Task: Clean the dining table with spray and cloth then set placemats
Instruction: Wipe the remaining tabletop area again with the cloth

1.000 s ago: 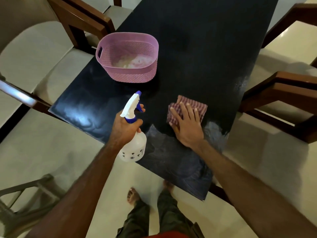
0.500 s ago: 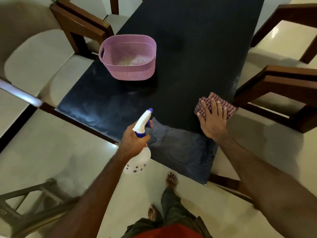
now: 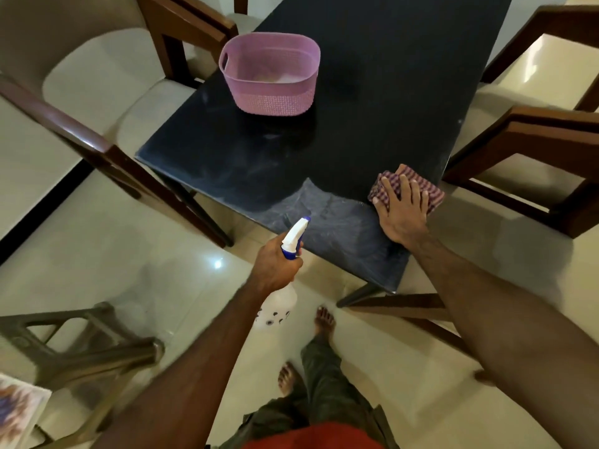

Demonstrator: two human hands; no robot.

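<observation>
The dark dining table [image 3: 372,76] runs away from me, its near corner streaked with wet smears. My right hand [image 3: 402,212] presses flat on a folded red checked cloth [image 3: 424,189] at the table's right edge near that corner. My left hand [image 3: 275,264] grips the neck of a white spray bottle [image 3: 282,299] with a blue-tipped trigger head. The bottle hangs over the floor just off the table's near edge, nozzle pointing toward the table. No placemats can be seen on the table.
A pink perforated basket [image 3: 270,76] stands on the table's left side with something pale inside. Wooden chairs [image 3: 534,150] flank the table on both sides [image 3: 97,102]. A grey stool [image 3: 74,345] stands at lower left on the tiled floor. My bare feet [image 3: 324,319] are below.
My right hand slid the cloth from the table's near middle to its right edge. My left hand with the bottle drew back off the table, over the floor. The camera has backed away.
</observation>
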